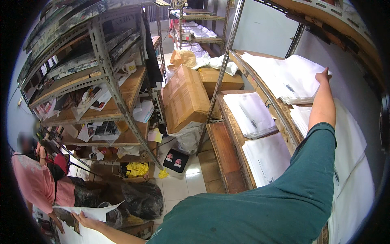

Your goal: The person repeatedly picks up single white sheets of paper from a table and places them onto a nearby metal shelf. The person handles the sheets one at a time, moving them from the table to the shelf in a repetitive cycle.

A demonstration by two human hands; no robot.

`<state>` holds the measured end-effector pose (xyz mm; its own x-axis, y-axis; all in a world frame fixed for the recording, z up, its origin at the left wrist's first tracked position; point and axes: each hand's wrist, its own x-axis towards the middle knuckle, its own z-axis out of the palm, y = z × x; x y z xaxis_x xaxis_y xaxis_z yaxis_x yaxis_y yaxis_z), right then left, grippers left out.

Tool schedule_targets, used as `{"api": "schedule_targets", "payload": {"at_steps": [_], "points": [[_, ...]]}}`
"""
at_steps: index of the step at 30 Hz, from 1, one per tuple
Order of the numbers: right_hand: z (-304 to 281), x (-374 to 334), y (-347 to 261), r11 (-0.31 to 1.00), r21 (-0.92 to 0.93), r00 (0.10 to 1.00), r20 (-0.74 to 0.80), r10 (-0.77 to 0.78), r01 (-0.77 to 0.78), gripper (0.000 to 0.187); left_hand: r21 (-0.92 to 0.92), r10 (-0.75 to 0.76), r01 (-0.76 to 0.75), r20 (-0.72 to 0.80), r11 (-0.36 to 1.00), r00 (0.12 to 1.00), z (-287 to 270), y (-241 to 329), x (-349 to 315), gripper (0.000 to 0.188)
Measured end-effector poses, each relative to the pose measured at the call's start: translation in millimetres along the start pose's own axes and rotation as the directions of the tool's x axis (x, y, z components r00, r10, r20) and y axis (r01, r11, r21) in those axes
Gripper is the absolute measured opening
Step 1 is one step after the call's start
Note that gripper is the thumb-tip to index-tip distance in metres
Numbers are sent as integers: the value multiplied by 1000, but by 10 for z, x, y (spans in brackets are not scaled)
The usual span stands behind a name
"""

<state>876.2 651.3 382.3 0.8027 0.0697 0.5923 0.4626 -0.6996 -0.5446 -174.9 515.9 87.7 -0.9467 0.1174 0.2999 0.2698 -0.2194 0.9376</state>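
My right hand (323,75) reaches up to the right-hand wooden shelf (260,87). Its fingers curl over the far edge of a stack of white flat packets (290,77). My teal sleeve (313,162) fills the lower right. At the lower left, my left hand (83,220) grips a few white sheets (97,212) by their lower edge, holding them out low. More white packets (250,114) lie on the shelf levels below my right arm.
A metal rack (107,77) with printed cards and a mug stands on the left. A tilted cardboard box (185,97) sits in the narrow aisle over a white sack. Black bags (142,199) and yellow items (137,168) lie on the tiled floor. A person in pink (36,183) crouches at left.
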Motion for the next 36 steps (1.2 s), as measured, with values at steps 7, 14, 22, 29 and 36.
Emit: {"api": "schedule_targets", "payload": {"at_steps": [7, 14, 22, 29, 36], "points": [[-792, -797, -849, 983, 7, 972, -150, 183, -184, 70, -77, 24, 19, 523, 997, 852, 86, -116, -74, 52], [-317, -1330, -2485, 706, 450, 806, -54, -590, 547, 32, 90, -4, -225, 934, 970, 358, 630, 899, -783, 38], [-1110, -4797, -3436, -239, 961, -244, -267, -932, -139, 19, -111, 140, -569, 990, 815, 7, 563, 1372, -843, 23], [-1559, -6695, -2119, -492, 869, -571, -428, -700, -48, 16, -151, 157, -671, 986, 726, -52, 45, 1384, -891, 25], [-1181, -7315, -1674, -214, 974, -466, -223, -856, -73, 9, 56, 352, -829, 888, 557, 297, -673, 971, -956, 51]]}}
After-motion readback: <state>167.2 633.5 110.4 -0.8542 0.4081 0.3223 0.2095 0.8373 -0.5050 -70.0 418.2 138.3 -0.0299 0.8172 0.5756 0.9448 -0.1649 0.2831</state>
